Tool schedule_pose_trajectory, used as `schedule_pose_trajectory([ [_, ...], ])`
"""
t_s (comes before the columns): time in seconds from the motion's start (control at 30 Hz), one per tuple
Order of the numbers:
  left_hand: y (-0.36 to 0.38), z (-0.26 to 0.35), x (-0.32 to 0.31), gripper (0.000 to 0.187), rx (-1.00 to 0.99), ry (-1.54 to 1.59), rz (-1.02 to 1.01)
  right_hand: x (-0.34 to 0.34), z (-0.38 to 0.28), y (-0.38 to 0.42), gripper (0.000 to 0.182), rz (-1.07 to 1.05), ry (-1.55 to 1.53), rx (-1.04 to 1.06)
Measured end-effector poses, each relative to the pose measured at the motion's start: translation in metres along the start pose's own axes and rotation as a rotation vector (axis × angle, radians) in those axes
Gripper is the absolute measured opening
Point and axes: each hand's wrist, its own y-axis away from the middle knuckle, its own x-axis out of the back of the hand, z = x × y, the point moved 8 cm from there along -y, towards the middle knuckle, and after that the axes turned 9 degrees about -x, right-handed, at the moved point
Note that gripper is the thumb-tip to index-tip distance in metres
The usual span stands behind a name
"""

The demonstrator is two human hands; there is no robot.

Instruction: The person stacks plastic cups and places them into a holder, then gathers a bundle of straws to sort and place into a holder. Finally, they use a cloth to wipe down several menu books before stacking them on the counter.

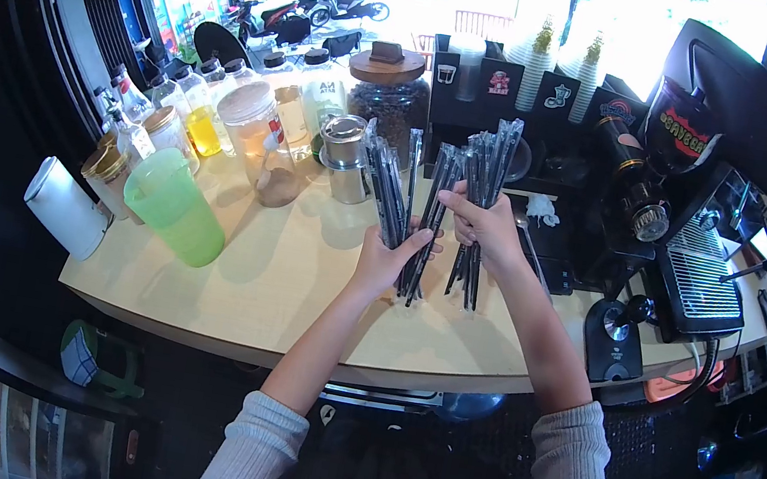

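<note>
Left hand point(398, 255): fingers wrapped round a bunch of slim black straws in clear plastic sleeves point(385, 184), thumb across the front, bunch fanned so a few straws stand apart from the rest. Right hand point(487, 225): thumb and index finger nearly together, pinching near the edge of a second bunch of black sleeved straws point(495, 167); its other fingers are partly hidden, can't tell how tightly they grip. Both bunches roughly upright, side by side over the middle of the pale wood-topped desk point(267, 271); lower ends at or just above the surface, can't confirm contact. Step in hand, my read: dividing or evening up the straws between the two hands. Next move calls for a firm left grip and a light right pinch, so single straws shift without the sleeves slipping or the bunch splaying. Just behind the left bunch: stainless-steel cylindrical pot point(349, 185), then a glass jar of dark beans with a round wooden lid point(391, 104). Right of the right hand: long metal spoon point(533, 244), crumpled white tissue point(542, 208). Farther out: translucent green plastic pitcher point(177, 210) at left, black coffee grinder point(642, 181) at right.
</note>
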Motion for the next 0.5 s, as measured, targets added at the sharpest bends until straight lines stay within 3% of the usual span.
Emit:
schedule_pose_trajectory([
  [0.5,0.0009,0.0058,0.0032,0.02,-0.059,-0.038,0.062,-0.0026,0.0015,-0.0023,0.021,-0.026,-0.035,0.021],
])
